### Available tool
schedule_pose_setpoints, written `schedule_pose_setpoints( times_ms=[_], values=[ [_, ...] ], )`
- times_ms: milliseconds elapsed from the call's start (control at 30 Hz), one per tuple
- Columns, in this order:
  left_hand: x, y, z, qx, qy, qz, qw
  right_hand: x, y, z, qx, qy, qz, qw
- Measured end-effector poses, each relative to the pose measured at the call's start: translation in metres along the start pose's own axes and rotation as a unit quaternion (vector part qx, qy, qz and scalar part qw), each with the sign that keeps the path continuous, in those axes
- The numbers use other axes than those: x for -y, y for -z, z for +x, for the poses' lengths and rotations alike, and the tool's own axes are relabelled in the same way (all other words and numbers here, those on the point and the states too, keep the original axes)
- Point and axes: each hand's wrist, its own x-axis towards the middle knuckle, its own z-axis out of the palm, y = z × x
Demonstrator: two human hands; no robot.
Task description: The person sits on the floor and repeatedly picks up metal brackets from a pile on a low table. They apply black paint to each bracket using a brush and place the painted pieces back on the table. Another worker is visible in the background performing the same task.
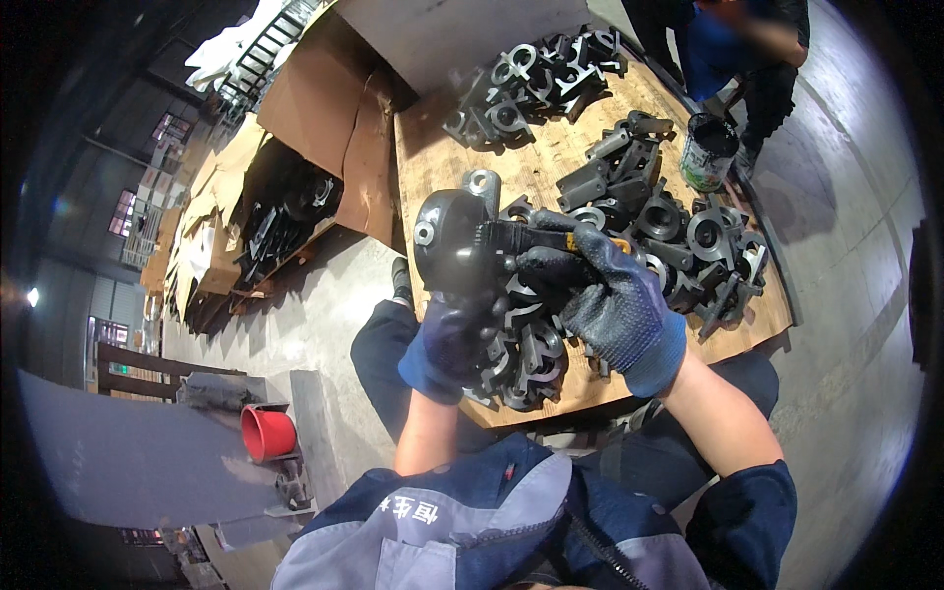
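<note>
In front of my chest I hold up a dark metal casting [447,228] with a rounded body and a lug with a hole. My left hand [450,339], in a blue glove with dark coating, is closed around its lower part. My gloved right hand [621,305] grips a paintbrush [526,238], its dark bristles against the casting's right side. Part of the brush handle, with a yellow-orange patch, shows between the fingers. Below and beyond my hands, several grey metal castings [536,349] lie on a wooden board [423,133].
More castings are heaped at the board's right [678,221] and far end [541,79]. A paint-smeared bucket [710,152] stands at the right edge, near another person [757,69]. To the left are a torn cardboard box [334,118] with dark parts and a red bucket [267,433].
</note>
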Motion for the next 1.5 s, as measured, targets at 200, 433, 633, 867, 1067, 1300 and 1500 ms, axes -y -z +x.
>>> schedule_pose_setpoints(
  times_ms=[200,433,633,867,1067,1300,1500],
  values=[
    [0.006,-0.003,0.006,0.0,-0.009,-0.036,0.999,0.004,0.006,-0.005,0.019,-0.05,0.179,0.982],
    [0.019,0.003,0.013,-0.055,-0.174,0.359,0.915,-0.016,0.009,-0.011,0.033,0.088,-0.166,0.982],
    [0.02,0.01,0.016,-0.013,-0.259,0.474,0.841,-0.001,-0.001,-0.001,0.003,-0.108,0.275,0.955],
    [0.031,0.026,0.015,-0.011,-0.252,0.482,0.839,0.01,0.008,0.004,0.061,-0.131,0.281,0.949],
    [0.029,0.027,0.008,-0.038,-0.16,0.22,0.961,0.029,0.015,0.006,0.06,0.009,0.014,0.998],
    [0.0,0.017,0.001,-0.097,-0.103,0.086,0.986,0.023,0.039,0.013,-0.06,0.041,-0.001,0.997],
    [0.029,0.023,0.008,-0.169,-0.252,0.357,0.883,-0.002,0.038,0.007,-0.073,-0.027,0.228,0.971]
  ],
)
